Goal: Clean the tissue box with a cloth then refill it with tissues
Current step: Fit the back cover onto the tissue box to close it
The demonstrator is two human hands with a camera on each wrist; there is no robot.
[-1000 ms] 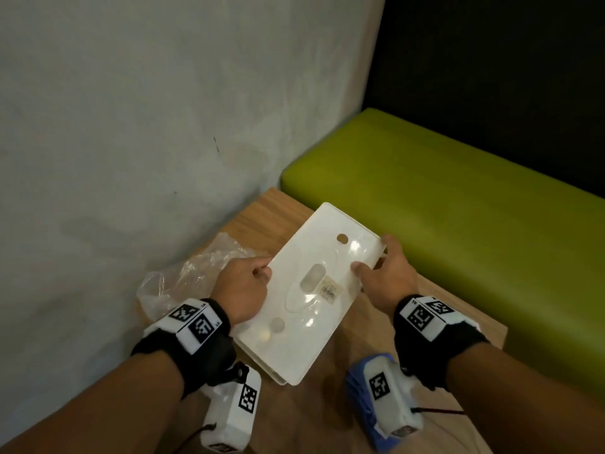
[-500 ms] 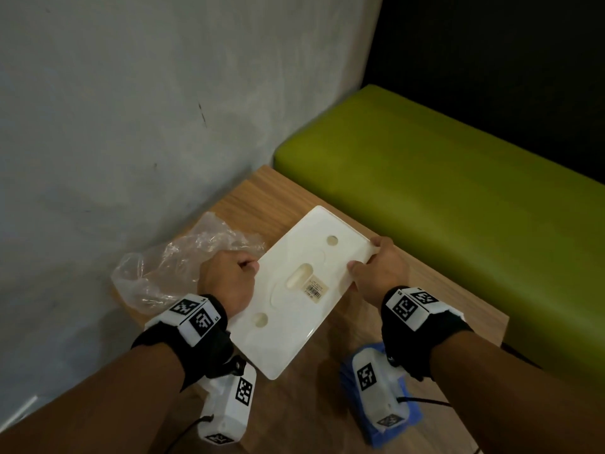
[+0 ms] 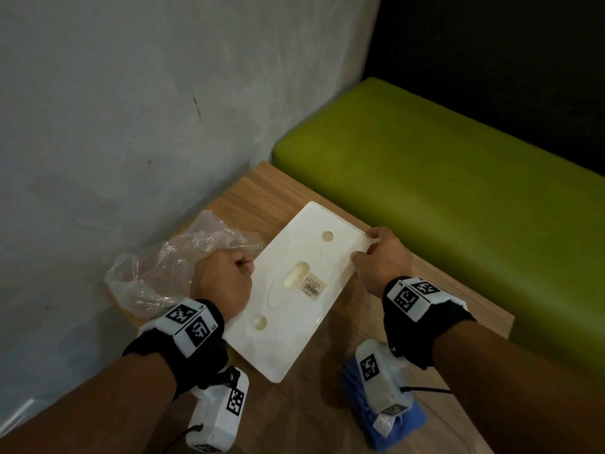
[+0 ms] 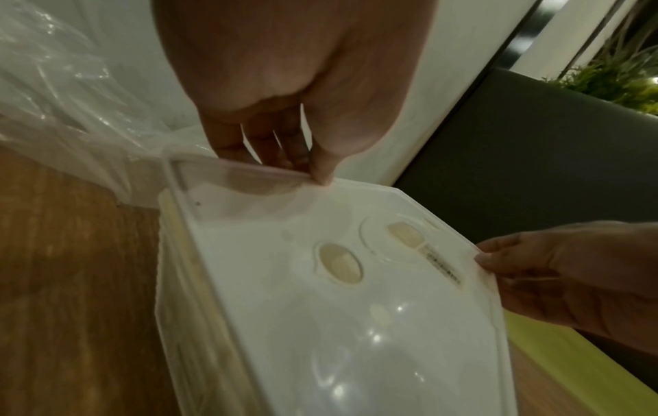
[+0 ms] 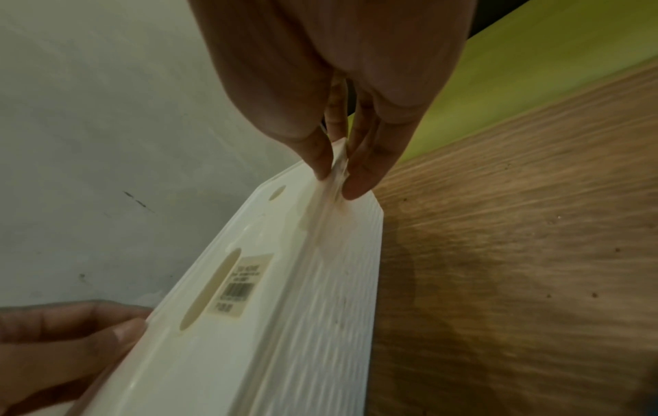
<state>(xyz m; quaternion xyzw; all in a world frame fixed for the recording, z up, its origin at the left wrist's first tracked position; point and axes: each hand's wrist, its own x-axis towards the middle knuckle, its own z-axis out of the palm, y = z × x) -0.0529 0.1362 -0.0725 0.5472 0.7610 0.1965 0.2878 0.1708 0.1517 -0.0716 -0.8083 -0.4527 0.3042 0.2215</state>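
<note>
We see white tissue box point(image 3: 288, 290) bottom-up over wooden table point(image 3: 262, 188), left hand point(image 3: 222, 283) and right hand point(image 3: 381, 257) each pinching opposite long rim. Barcode sticker point(image 3: 315, 286) print unreadable. Blue cloth point(image 3: 397, 427) half hidden behind wrist camera.
</note>
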